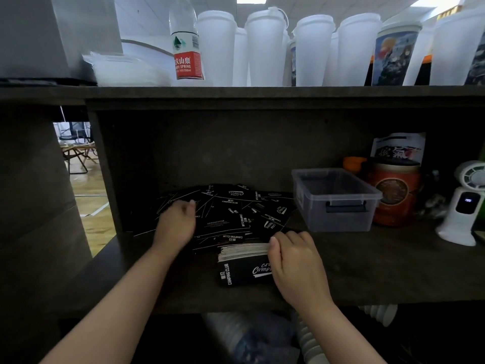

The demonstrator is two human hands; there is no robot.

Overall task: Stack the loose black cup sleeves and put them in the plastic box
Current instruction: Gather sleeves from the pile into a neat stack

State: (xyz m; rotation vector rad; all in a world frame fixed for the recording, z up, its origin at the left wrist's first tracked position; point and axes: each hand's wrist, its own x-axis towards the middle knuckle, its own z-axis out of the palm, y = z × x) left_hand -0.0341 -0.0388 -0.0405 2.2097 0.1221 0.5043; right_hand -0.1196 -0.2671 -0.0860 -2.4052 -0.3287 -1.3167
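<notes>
Loose black cup sleeves with white print lie scattered in a heap at the back of the dark shelf. A neat stack of sleeves sits near the shelf's front edge. My right hand holds the stack's right end, thumb on its top edge and fingers curled over it. My left hand reaches into the left part of the heap, fingers curled down onto the sleeves; it is blurred and I cannot tell whether it holds one. The clear plastic box stands to the right of the heap, open-topped, with nothing visible inside.
Right of the box stand a red tin and a small white fan. The shelf above carries white lidded cups and a water bottle. Stacked cups lie below the shelf.
</notes>
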